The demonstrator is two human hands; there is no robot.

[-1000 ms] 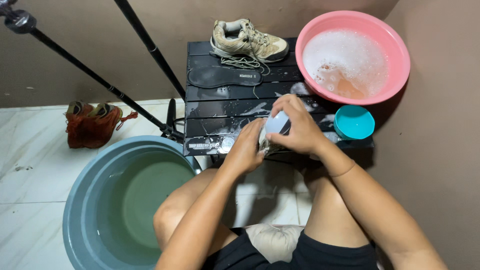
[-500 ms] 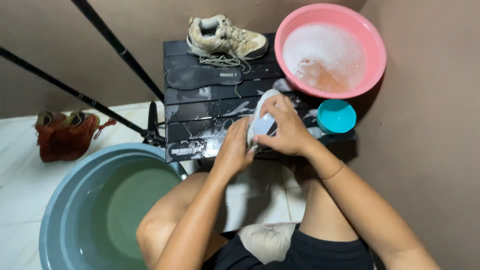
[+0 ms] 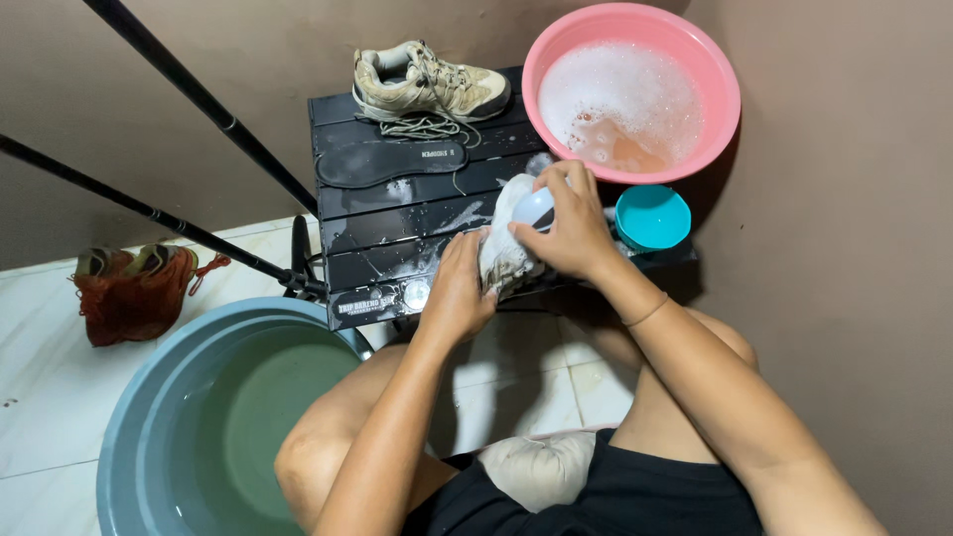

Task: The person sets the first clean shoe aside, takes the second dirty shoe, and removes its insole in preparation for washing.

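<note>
A wet, soapy pale shoe lies on the black slatted table. My left hand grips its near end and holds it down. My right hand is closed on a white scrubbing brush pressed against the top of the shoe. Suds cover the shoe and the slats around it.
A second beige shoe and a black insole lie at the table's far side. A pink basin of foamy water and a small teal bowl stand at right. A big blue tub of water, tripod legs and reddish shoes are at left.
The view has shifted, so everything sits further right in the picture. My right hand has moved a little along the shoe with the brush; my left hand stays on the shoe.
</note>
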